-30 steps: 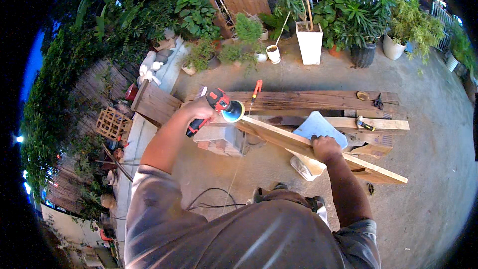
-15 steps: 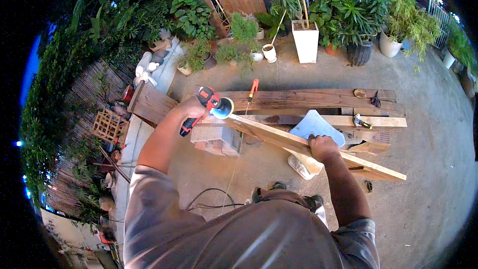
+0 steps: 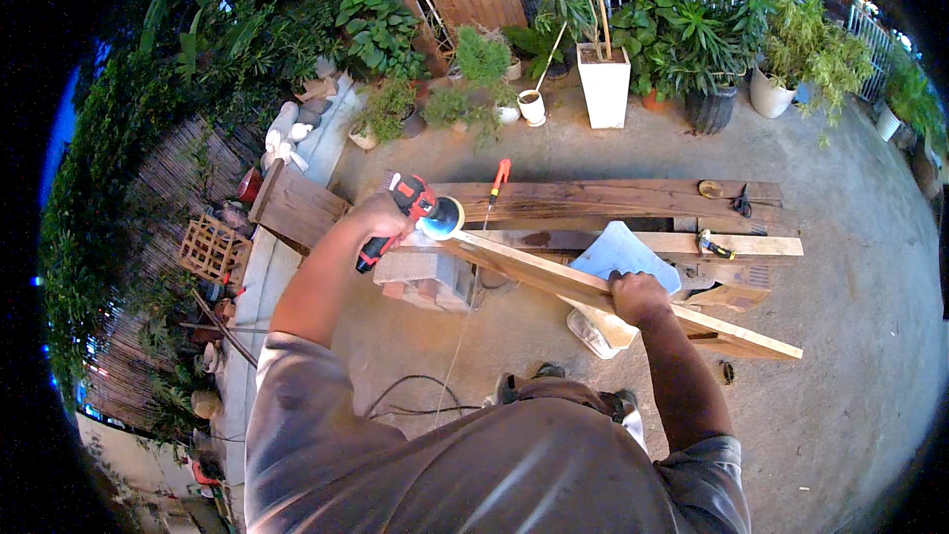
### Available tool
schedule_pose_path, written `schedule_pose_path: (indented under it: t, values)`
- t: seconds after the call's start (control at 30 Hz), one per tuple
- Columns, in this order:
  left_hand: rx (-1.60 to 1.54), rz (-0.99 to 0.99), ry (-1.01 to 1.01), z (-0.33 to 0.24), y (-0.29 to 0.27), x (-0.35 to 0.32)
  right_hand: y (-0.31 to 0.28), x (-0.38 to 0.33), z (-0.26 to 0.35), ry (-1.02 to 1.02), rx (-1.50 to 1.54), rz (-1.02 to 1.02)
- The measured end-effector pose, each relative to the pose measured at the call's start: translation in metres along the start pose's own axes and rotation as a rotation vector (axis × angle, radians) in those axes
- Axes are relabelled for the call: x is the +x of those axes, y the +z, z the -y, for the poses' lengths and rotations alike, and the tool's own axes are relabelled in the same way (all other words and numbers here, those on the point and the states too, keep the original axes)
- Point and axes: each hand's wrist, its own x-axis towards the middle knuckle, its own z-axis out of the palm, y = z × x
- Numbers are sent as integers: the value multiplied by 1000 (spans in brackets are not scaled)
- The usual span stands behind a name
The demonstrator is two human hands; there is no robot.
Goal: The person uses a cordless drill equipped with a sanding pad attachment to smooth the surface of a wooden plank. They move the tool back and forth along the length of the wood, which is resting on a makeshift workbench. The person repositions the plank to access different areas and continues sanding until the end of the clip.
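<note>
The red-and-black power tool (image 3: 414, 200) is shifting slightly further left of centre, its markings showing too small to read; the left hand (image 3: 385, 217) is gripping it, the right hand (image 3: 641, 298) clasping the pale plank (image 3: 534, 265) slanting toward lower right.

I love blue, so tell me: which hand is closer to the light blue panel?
The right. The right hand grips the wooden plank by the lower edge of the light blue panel. The left hand holds the red-and-black power tool, well off to the panel's left.
</note>
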Motion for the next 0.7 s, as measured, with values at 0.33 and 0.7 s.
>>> schedule_pose_path:
  t: [0.33,0.7]
  values:
    - [16,-37,159,28,-2,8,7,0,-6,-35,-47,-100]
    - [-333,-714,184,294,97,54,7,-2,-20,-89,-171,18]
